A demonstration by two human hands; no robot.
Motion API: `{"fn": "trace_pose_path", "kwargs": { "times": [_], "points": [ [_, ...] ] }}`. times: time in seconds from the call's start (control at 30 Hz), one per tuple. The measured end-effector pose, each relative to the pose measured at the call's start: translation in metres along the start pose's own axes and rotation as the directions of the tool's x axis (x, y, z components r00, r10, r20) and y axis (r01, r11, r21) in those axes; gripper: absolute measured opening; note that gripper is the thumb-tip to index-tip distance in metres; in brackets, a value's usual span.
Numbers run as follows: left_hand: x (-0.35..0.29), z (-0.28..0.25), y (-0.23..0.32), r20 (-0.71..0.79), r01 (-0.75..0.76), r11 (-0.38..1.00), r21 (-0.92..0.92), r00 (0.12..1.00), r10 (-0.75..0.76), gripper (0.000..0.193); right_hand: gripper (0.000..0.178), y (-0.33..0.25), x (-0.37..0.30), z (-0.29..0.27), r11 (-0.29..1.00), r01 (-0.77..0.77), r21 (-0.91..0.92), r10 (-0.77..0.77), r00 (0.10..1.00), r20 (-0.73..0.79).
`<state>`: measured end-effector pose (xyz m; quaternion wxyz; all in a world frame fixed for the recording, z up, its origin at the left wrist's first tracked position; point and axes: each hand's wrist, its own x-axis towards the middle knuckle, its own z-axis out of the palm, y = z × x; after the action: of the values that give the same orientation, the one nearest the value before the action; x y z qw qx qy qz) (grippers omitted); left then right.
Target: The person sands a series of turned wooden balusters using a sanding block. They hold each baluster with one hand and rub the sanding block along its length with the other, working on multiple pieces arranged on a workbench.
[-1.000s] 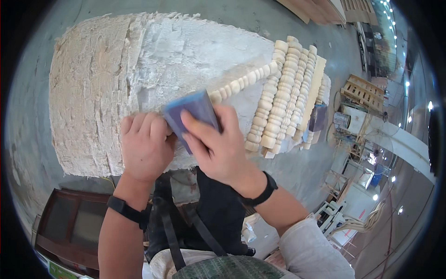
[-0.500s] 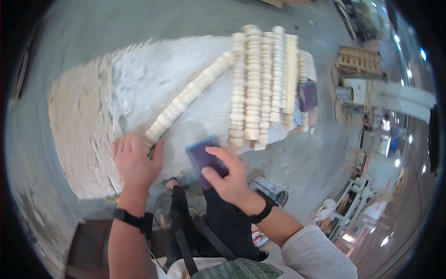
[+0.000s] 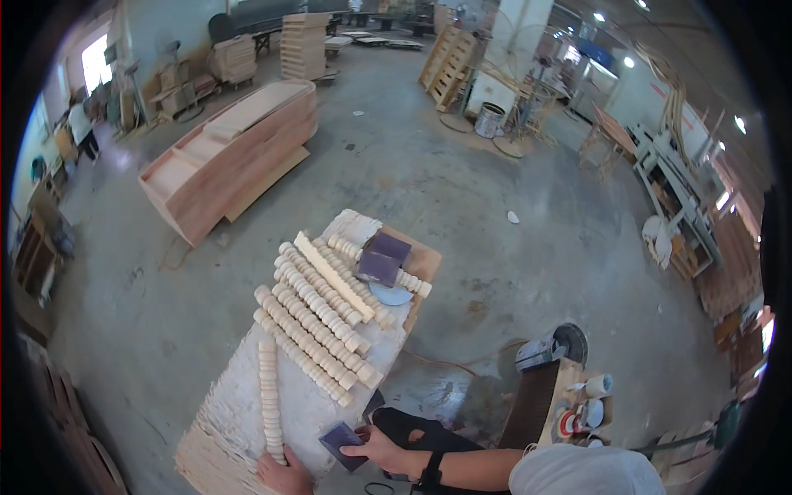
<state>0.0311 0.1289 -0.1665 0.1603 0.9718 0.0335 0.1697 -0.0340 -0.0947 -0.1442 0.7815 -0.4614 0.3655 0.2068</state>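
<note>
My left hand (image 3: 285,475) is at the bottom edge and grips the near end of a single turned wooden spindle (image 3: 268,394), which lies on a padded white table top (image 3: 312,411). To its right, my right hand (image 3: 384,450) holds a dark blue sanding pad (image 3: 341,442) flat at the table's near corner. A watch is on that wrist. Beyond the single spindle, several more turned spindles (image 3: 320,318) lie side by side in a row.
Purple sandpaper sheets (image 3: 383,256) and a flat wooden strip (image 3: 333,276) lie at the table's far end. A belt sander (image 3: 546,371) with cups (image 3: 596,386) stands to the right. A long wooden cabinet (image 3: 231,157), pallets (image 3: 450,58) and a bucket (image 3: 489,120) stand on the concrete floor. A person (image 3: 80,125) is far left.
The view has swung up from the table to the workshop floor. Both hands now sit at the lower edge, and the pad has come off the spindle to the table corner.
</note>
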Motion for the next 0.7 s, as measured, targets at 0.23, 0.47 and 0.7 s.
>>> {"fn": "trace_pose_path", "kwargs": {
  "times": [0.23,0.47,0.7],
  "points": [
    [0.006,0.007,-0.021,-0.031,-0.035,0.999,0.032,0.999,0.036,0.042,0.106,-0.006,0.012,0.016,0.944,-0.091,0.316,0.038,0.985,0.170],
    [0.020,-0.011,0.002,0.169,0.039,0.999,-0.025,0.985,-0.034,0.044,0.113,0.024,0.052,0.002,0.885,-0.087,0.457,-0.055,0.956,0.288],
    [0.041,0.022,-0.079,0.354,-0.049,0.993,-0.107,0.932,0.084,0.049,0.094,0.020,0.037,0.011,0.874,0.028,0.486,-0.143,0.969,0.201]
  ]
}}
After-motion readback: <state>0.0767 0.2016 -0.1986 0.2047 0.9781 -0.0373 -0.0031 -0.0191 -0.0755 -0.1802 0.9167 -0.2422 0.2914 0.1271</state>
